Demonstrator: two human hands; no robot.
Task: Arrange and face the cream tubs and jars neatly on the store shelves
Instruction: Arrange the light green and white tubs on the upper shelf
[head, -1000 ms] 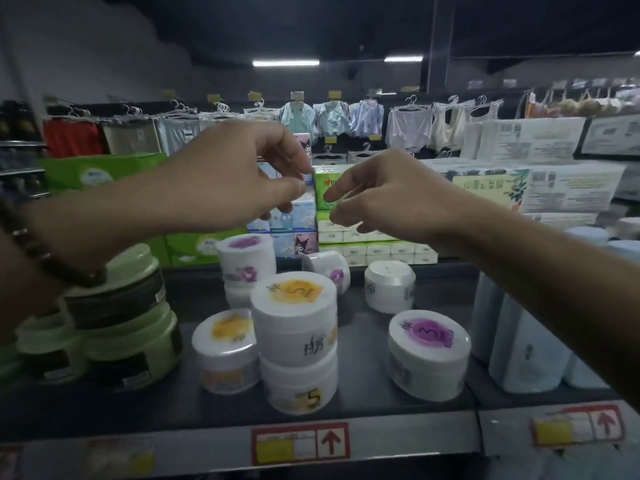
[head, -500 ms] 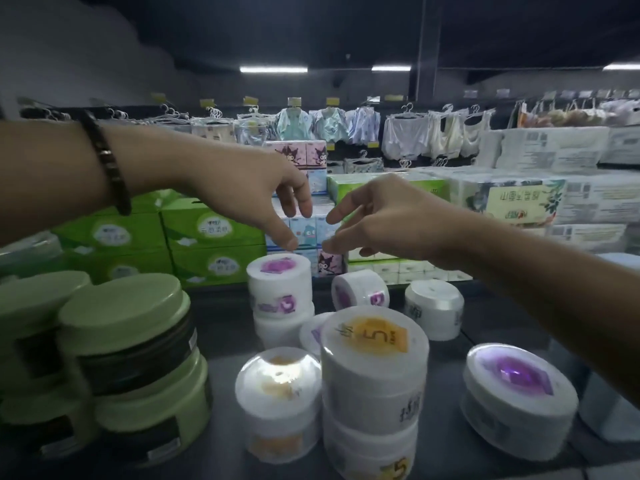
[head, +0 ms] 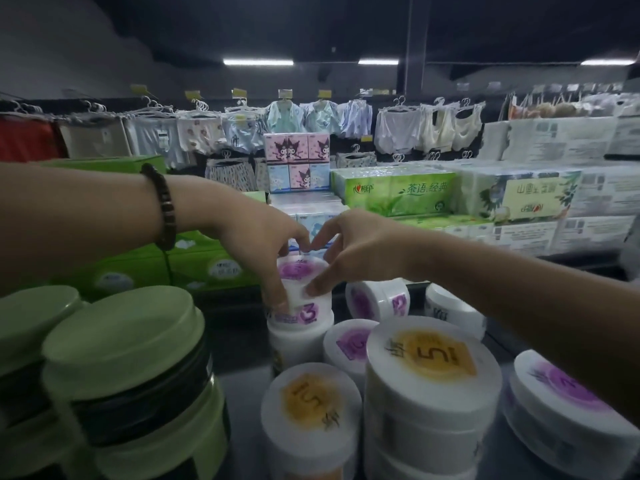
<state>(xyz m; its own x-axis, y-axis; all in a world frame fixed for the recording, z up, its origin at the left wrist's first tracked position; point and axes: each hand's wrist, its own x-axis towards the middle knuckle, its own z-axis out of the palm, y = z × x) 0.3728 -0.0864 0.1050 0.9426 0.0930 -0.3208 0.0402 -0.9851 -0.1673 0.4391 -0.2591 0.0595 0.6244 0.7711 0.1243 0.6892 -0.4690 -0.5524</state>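
Under dim store lights, on the dark shelf [head: 242, 344], I am pinching the purple-labelled cream tub [head: 300, 291] atop its stack near the back edge, left hand [head: 258, 247] and right hand [head: 349, 251] gripping opposite sides, equally near.

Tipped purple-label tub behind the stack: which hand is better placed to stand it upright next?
Probably the right hand: the tipped tub lies directly below it. The left hand sits on the far side of the stacked tub both hands hold.
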